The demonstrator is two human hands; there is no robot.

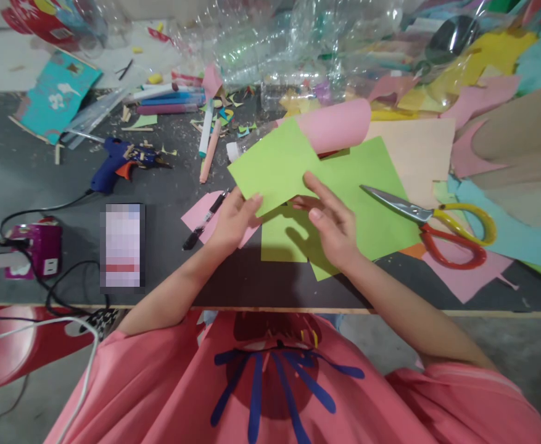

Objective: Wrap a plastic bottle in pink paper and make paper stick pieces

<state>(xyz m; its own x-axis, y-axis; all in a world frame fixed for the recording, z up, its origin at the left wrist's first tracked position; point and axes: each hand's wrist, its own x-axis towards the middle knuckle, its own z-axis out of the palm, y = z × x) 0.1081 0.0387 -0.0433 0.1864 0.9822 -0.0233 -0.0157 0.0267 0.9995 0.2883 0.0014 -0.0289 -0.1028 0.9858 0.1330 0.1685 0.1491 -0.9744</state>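
A light green paper piece [274, 165] is lifted a little over the dark table [29, 179]. My left hand [231, 225] pinches its lower left edge, fingers closed on the paper. My right hand [332, 225] holds its right side, with the forefinger lying on top and the thumb beneath. A larger green sheet [372, 191] and a smaller green piece [279, 240] lie flat under my hands. A rolled pink sheet [339, 123] sits just behind the held paper.
Scissors [441, 225] with yellow and red handles lie at the right on coloured papers. A black pen [205, 219] rests on a pink scrap beside my left hand. A blue glue gun [117, 161], markers [168, 98] and plastic bottles [298, 43] lie further back. A power strip [41, 246] with cables is at the left.
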